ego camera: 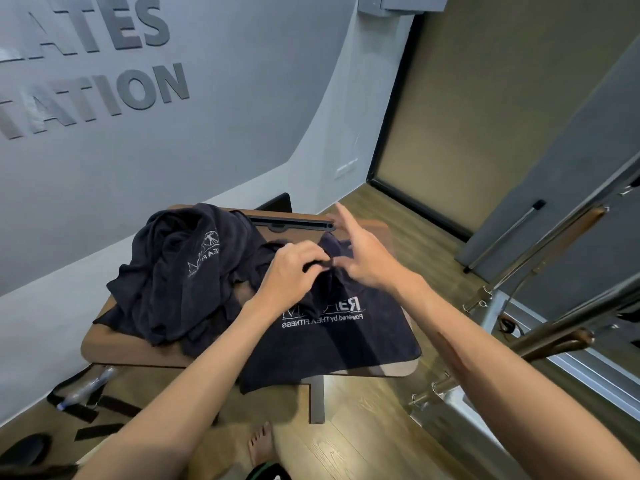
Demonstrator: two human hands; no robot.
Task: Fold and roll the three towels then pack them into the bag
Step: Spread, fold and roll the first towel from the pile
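A small wooden table (pixel 114 344) carries dark navy towels. One towel (pixel 349 341) lies spread on the right half with white lettering facing up, its near edge hanging over the table. A crumpled heap of dark towel (pixel 173 271) with a white logo sits on the left half. My left hand (pixel 294 271) pinches a bunched fold of the spread towel near its far edge. My right hand (pixel 367 254) hovers just right of that fold, fingers straight and spread. No bag can be told apart in view.
A black bar (pixel 291 223) lies along the table's far edge. Black straps and a plastic bottle (pixel 86 386) lie on the floor at left. Metal and wood exercise equipment (pixel 519 306) stands close on the right. A grey wall rises behind. My bare foot (pixel 259 445) is below.
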